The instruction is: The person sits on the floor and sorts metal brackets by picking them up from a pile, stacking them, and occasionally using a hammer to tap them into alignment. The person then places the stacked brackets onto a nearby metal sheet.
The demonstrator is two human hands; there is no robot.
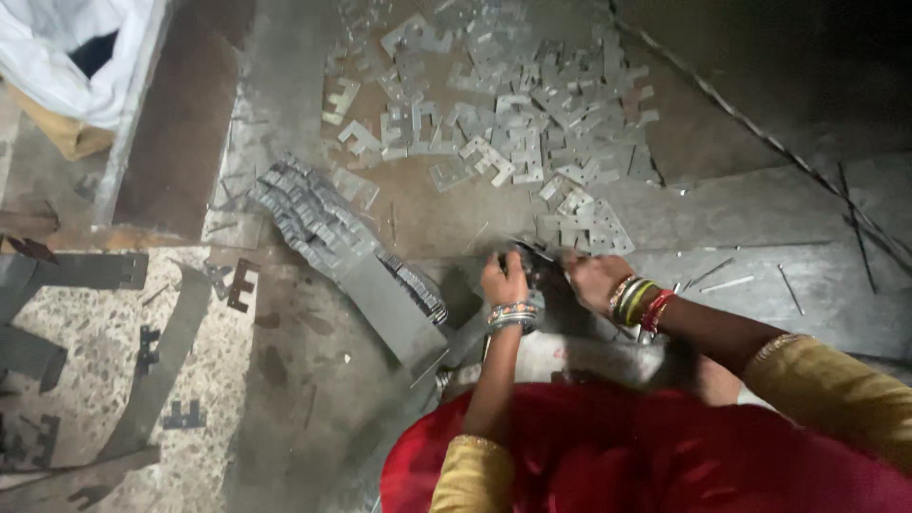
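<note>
A small bundle of stamped metal plates is held low over the floor by both hands, just in front of the red skirt. The left hand is closed around the near end of the bundle, fingers curled tight. The right hand is laid against the far end, fingers bent over it; whether they pinch the plates or only press on them cannot be told, because the light is weak there.

Beyond the bundle, a wide scatter of loose plates is spread on the floor. To the left of the bundle, a long stacked row of the same plates is leaned on a flat grey strip.

Several risks are judged from this. The plate edges look sharp, and bare fingers could be cut if the bundle is squeezed or slides. The bundle could be fanned out and dropped if one hand is loosened. The stacked row appears tilted, so it could be knocked over by an elbow. Thin metal offcuts, seen right of the bundle, could be stepped on.
</note>
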